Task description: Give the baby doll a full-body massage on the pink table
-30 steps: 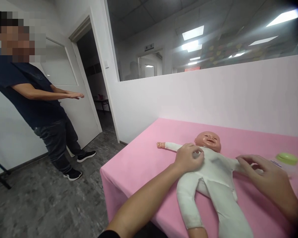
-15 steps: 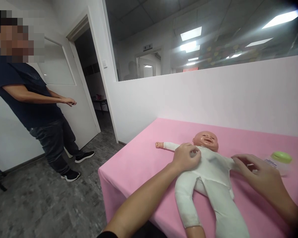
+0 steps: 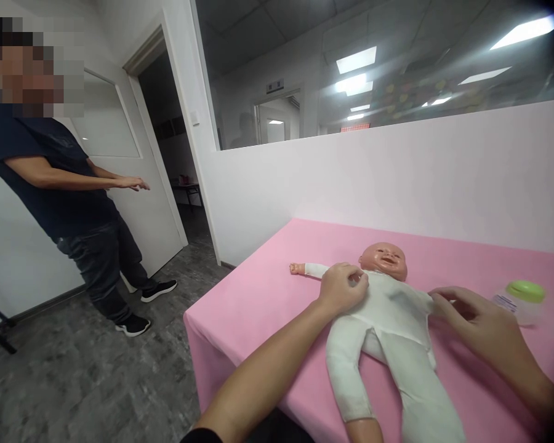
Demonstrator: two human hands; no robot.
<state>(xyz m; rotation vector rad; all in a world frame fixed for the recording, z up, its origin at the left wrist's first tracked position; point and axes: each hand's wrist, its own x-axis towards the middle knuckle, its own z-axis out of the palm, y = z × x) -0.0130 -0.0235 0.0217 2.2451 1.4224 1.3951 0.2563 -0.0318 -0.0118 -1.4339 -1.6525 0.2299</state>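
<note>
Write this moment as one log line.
doll: face up on pink cloth; left hand: at its chest; right hand: at its arm; container: by right hand

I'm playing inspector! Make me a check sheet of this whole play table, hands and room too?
Surface: pink cloth over the table, draping down the side.
Job's things: baby doll, lying face up, pale soft body, one arm stretched out.
Clutter: see-through container with green lid, beyond the right hand.
Hands: left hand, curled, at the doll's shoulder area; right hand, at the doll's other arm; firmness of hold unclear.
Cables: nothing seen.
Surroundings: another person standing near an open door; window above a pale wall.
</note>
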